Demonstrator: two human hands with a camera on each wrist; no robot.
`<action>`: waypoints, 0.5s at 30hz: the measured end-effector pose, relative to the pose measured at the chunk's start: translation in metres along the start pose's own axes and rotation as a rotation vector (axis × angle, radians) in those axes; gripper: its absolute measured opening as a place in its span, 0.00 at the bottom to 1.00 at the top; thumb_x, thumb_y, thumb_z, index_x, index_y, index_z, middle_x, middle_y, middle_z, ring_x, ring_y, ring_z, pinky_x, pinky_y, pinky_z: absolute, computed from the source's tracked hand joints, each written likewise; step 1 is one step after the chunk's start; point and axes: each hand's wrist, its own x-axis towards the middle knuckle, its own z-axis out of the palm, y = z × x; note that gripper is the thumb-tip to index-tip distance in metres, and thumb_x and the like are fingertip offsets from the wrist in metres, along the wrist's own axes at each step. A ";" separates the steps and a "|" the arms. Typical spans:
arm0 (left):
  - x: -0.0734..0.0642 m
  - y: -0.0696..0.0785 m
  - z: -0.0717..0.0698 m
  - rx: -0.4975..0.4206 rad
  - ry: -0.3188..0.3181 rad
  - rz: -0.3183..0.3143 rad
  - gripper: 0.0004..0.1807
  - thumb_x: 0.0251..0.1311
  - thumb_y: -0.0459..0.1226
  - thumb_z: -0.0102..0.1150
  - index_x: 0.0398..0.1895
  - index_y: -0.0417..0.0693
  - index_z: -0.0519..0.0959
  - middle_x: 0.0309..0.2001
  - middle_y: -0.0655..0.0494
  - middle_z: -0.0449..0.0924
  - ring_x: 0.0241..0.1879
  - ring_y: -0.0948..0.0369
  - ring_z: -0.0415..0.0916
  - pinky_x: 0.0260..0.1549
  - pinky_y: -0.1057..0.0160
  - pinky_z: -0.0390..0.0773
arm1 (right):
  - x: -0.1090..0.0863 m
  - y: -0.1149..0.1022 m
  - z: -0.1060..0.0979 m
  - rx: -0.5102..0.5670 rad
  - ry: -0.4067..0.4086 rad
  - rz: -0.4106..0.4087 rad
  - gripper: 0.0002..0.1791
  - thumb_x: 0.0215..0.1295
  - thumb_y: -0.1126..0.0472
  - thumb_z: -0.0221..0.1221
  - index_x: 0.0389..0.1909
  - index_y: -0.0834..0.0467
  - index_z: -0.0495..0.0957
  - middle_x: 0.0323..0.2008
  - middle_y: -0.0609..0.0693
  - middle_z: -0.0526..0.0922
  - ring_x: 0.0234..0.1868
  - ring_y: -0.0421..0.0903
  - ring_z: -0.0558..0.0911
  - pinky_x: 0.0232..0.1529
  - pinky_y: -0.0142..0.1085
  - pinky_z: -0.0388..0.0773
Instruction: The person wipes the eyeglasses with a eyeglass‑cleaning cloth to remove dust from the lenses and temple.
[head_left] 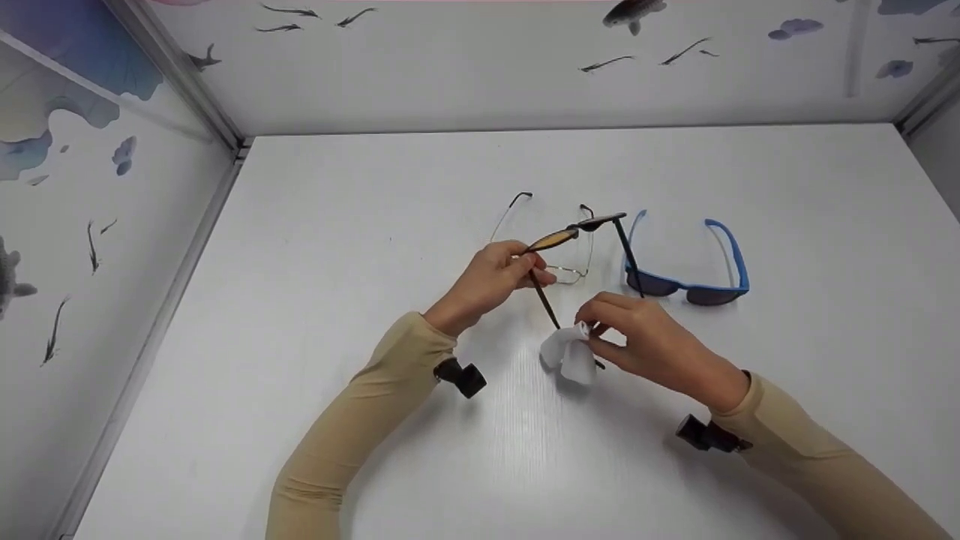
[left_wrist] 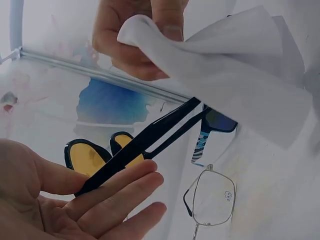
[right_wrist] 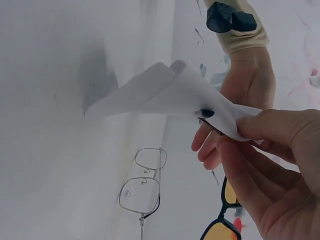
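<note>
Black-framed, yellow-lensed glasses [head_left: 555, 239] are held above the white table [head_left: 225, 375], fronts away, 2 long temples [head_left: 544, 300] slanting back toward the person. The left hand [head_left: 499, 277] pinches 1, other fingers loosely extended; the right hand [head_left: 637, 334] pinches a thin white cloth [head_left: 577, 364] at its end.

Blue sunglasses [head_left: 709, 295], wire-rimmed glasses [right_wrist: 140, 194], 2 fish-print walls [head_left: 480, 82]

The glasses [head_left: 555, 240] have a black frame and yellow lenses. They are held up over the worktop [head_left: 360, 225], both side arms unfolded, lenses toward its far edge and arm tips toward its near edge. The cloth [head_left: 576, 361] is white, thin and creased, pinched and draped over one side arm near the arm's dark tip.
</note>
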 end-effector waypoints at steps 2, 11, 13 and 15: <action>-0.002 0.001 0.001 0.046 -0.016 -0.011 0.11 0.74 0.30 0.41 0.42 0.30 0.73 0.42 0.37 0.82 0.48 0.47 0.80 0.55 0.60 0.71 | 0.002 -0.001 0.003 -0.044 0.008 -0.010 0.18 0.47 0.80 0.68 0.38 0.63 0.77 0.34 0.52 0.81 0.32 0.45 0.83 0.32 0.37 0.82; -0.008 0.003 0.005 0.182 -0.071 -0.069 0.11 0.73 0.31 0.41 0.41 0.31 0.74 0.42 0.39 0.82 0.46 0.52 0.81 0.53 0.60 0.73 | 0.017 0.000 0.014 -0.243 0.136 -0.120 0.15 0.47 0.78 0.66 0.33 0.61 0.75 0.29 0.51 0.79 0.24 0.43 0.79 0.22 0.33 0.76; -0.009 0.003 0.006 0.204 -0.075 -0.066 0.12 0.73 0.31 0.40 0.42 0.31 0.74 0.42 0.41 0.81 0.45 0.54 0.81 0.50 0.61 0.75 | 0.020 0.000 0.015 -0.270 0.170 -0.143 0.14 0.47 0.78 0.64 0.32 0.61 0.74 0.28 0.51 0.78 0.22 0.42 0.77 0.20 0.33 0.73; -0.010 0.003 0.007 0.230 -0.069 -0.064 0.13 0.73 0.31 0.40 0.42 0.32 0.76 0.42 0.45 0.80 0.43 0.56 0.79 0.48 0.63 0.76 | 0.023 0.000 0.016 -0.276 0.199 -0.154 0.13 0.49 0.78 0.62 0.31 0.62 0.72 0.28 0.52 0.77 0.22 0.42 0.76 0.20 0.33 0.73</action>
